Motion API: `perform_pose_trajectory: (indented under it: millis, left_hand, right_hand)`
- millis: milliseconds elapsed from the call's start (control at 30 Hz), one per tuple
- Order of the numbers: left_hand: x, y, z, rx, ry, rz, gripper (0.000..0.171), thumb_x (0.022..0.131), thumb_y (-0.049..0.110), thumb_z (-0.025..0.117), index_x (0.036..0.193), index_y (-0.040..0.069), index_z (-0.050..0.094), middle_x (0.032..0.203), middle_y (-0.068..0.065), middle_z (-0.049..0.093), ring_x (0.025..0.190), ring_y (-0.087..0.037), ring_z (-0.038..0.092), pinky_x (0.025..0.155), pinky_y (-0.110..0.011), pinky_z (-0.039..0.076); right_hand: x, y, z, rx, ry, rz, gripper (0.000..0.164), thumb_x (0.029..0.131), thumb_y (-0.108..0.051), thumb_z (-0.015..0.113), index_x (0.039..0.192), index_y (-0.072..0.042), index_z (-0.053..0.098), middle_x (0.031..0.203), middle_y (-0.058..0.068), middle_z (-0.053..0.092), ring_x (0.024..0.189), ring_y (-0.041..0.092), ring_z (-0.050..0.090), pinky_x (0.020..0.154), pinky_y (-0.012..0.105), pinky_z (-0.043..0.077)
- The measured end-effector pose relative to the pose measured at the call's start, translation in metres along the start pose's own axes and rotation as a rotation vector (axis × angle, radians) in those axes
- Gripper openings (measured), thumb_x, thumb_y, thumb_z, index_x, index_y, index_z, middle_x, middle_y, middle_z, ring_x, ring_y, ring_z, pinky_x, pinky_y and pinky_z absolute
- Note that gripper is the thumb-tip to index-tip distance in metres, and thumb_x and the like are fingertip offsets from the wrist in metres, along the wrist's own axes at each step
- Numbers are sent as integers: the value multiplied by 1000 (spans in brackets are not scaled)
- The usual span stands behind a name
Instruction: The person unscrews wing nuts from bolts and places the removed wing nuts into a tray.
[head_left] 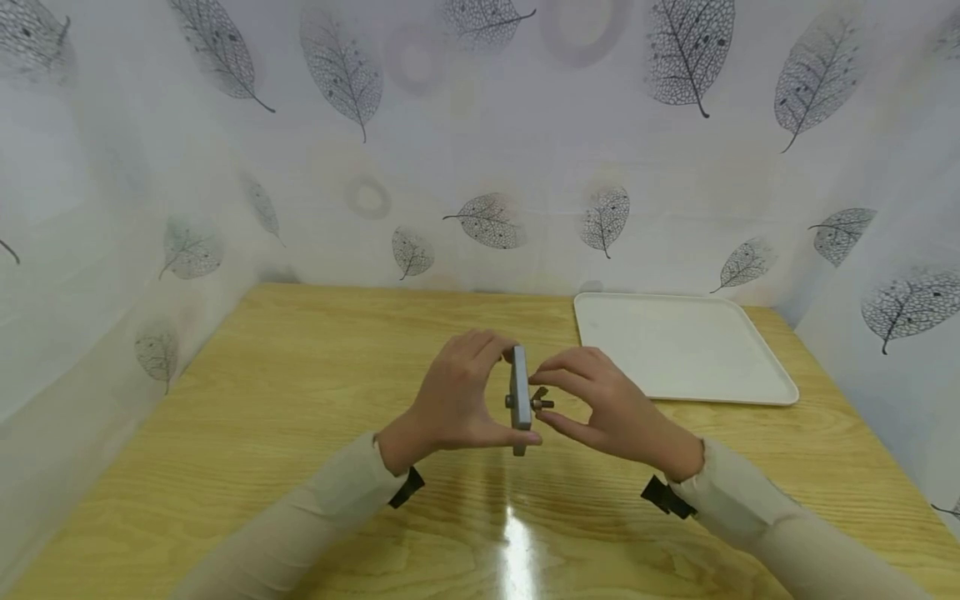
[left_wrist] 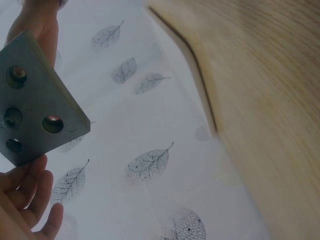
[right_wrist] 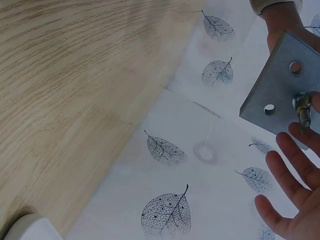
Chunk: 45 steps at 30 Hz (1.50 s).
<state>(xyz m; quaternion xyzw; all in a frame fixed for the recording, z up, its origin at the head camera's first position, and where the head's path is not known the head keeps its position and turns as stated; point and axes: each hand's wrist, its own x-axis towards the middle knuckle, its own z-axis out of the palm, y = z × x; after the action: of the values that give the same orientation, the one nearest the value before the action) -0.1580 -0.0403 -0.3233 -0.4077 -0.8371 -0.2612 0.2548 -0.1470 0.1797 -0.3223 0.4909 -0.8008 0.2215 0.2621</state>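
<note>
Above the table, my left hand (head_left: 457,396) holds a grey metal plate (head_left: 521,387) upright by its edges, thumb at the bottom and fingers at the top. Several round holes pierce the plate (left_wrist: 37,95) in the left wrist view. A bolt (head_left: 550,405) passes through it, its head on the left face and its threaded end sticking out to the right. A brass-coloured wing nut (right_wrist: 301,102) sits on that threaded end, close to the plate. My right hand (head_left: 607,408) has thumb and fingertips around the wing nut; its other fingers are spread in the right wrist view.
A white rectangular tray (head_left: 675,346) lies at the back right of the wooden table (head_left: 315,358). Behind and beside the table hangs a white cloth (head_left: 480,150) printed with leaves. Dark straps (head_left: 667,497) show at both wrists.
</note>
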Motion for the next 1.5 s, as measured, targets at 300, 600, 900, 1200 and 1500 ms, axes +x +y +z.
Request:
perform_pose_trajectory:
  millis: [300,600,900,1200,1500]
  left_hand:
    - [0,1,-2,2,-1,0,81,57,71,72,106,8,58,96,-1,60,89,-18,57,85,-36,47]
    - [0,1,-1,9,6,2,81,51,63,80,106,8,58,95,0,60,87,-16,56,83,-35,47]
    - [0,1,-1,15,8,11,81,54,68,76,105,8,59,95,0,59,87,-15,56,82,-34,47]
    - [0,2,0,20,-5,2,83,49,62,81,107,8,58,95,0,59,87,-17,56,83,-34,47]
    - [0,2,0,28,1,-2,82,50,62,81,106,8,58,95,-1,60,88,-15,55,84,-35,47]
  right_hand:
    - [0,-2,-1,-3,28,-1,37,94,-41,50,98,-9,67,99,3,63,98,20,57,91,37,41]
    - [-1,-8,-3,-4,39,-67,30,94,-36,51,90,-12,68,101,5,62,99,22,56,92,38,42]
    - [2,-3,-2,-3,37,-54,34,95,-38,49,98,-9,67,103,5,62,100,22,56,92,36,42]
    - [-3,1,1,-11,-51,28,40,94,-44,47,102,-10,66,103,1,63,102,19,56,91,38,43]
    - [0,-4,-6,35,35,-67,27,94,-35,53,91,-12,67,100,3,62,100,21,55,95,36,39]
